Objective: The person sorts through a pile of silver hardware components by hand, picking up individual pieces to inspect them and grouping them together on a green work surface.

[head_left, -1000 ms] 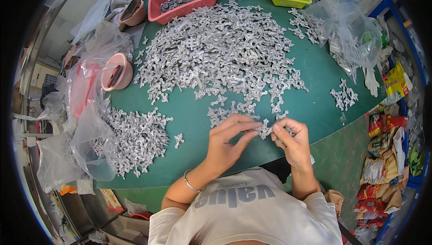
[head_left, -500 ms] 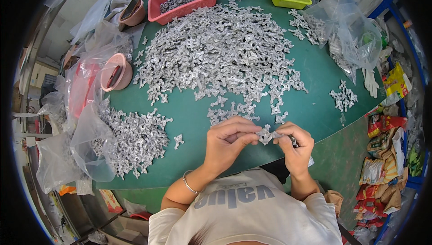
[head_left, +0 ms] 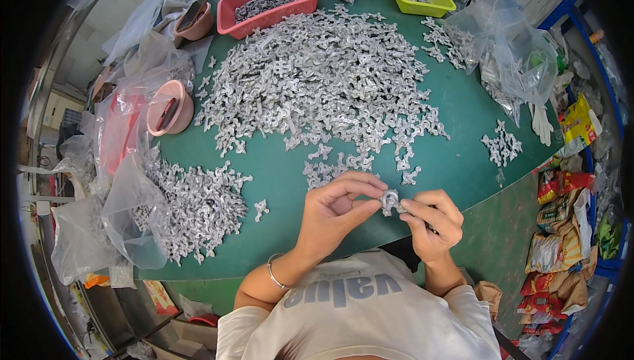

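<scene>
A small curved silver metal casting (head_left: 390, 202) is held between both hands above the near edge of the table. My left hand (head_left: 338, 209) pinches its left side between thumb and fingertips. On its other side, my right hand (head_left: 434, 223) grips with thumb and forefinger, the remaining fingers curled. Something dark, mostly hidden, shows within that right palm. Just beyond my hands lies a small group of similar castings (head_left: 338, 166), at the front of a large heap of castings (head_left: 323, 76). A lone casting (head_left: 261, 209) rests left of my left hand.
A second heap of castings (head_left: 201, 211) lies at the left beside clear plastic bags (head_left: 135, 218). A pink cup (head_left: 173, 108), a red basket (head_left: 228, 24) and a yellow-green basket (head_left: 432, 7) stand around the large heap. Some castings (head_left: 502, 145) and a white glove (head_left: 541, 124) lie right.
The casting between my hands has been turned and now shows a rounded, curved side. My right fingers have shifted their grip on it. Both hands stay in about the same place.
</scene>
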Demonstrator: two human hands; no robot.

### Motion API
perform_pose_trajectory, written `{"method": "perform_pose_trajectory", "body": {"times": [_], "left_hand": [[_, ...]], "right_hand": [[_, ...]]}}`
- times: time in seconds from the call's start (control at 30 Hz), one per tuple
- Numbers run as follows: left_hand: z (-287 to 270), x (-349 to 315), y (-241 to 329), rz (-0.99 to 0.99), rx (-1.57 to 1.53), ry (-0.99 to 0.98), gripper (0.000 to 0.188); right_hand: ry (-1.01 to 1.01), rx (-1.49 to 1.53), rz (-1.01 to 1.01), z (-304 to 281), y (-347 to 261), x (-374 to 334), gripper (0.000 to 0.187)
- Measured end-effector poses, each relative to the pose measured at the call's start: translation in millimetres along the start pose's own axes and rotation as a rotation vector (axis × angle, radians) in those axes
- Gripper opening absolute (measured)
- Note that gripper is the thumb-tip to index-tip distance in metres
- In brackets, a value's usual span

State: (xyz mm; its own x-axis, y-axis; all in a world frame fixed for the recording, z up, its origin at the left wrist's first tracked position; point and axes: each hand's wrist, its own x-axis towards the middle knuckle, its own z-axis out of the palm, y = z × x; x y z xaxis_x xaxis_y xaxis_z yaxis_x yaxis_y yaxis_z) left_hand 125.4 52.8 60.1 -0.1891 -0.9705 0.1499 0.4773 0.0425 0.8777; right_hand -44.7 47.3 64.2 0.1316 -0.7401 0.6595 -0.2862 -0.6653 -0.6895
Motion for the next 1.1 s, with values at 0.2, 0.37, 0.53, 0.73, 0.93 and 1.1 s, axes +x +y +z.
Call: {"method": "perform_pose_trajectory", "body": {"times": [0.2,0.37,0.53,0.73,0.93,1.1], "left_hand": [[2,0,0,0.039,-0.041,0.004,0.02],[4,-1,1,0.045,-0.074,0.01,0.022],[4,-2,0,0.053,-0.079,0.008,0.023],[9,-2,3,0.0,-0.022,0.036,0.02],[5,-8,-9,-0.266,0.069,-0.059,0.025],[10,-6,-22,-0.468,-0.017,-0.189,0.04]], "right_hand": [[0.031,0.043,-0.016,1,-2,1,0.022],[0.039,0.028,0.022,0,-3,-1,0.025],[0.056,0.019,0.059,0,-5,-2,0.025],[-0.018,0.1,0.119,-3,0,-3,0.022],[-0.145,0.62,0.835,-13,12,-15,0.009],[0.242,1.189,1.083,-15,51,-32,0.016]]}}
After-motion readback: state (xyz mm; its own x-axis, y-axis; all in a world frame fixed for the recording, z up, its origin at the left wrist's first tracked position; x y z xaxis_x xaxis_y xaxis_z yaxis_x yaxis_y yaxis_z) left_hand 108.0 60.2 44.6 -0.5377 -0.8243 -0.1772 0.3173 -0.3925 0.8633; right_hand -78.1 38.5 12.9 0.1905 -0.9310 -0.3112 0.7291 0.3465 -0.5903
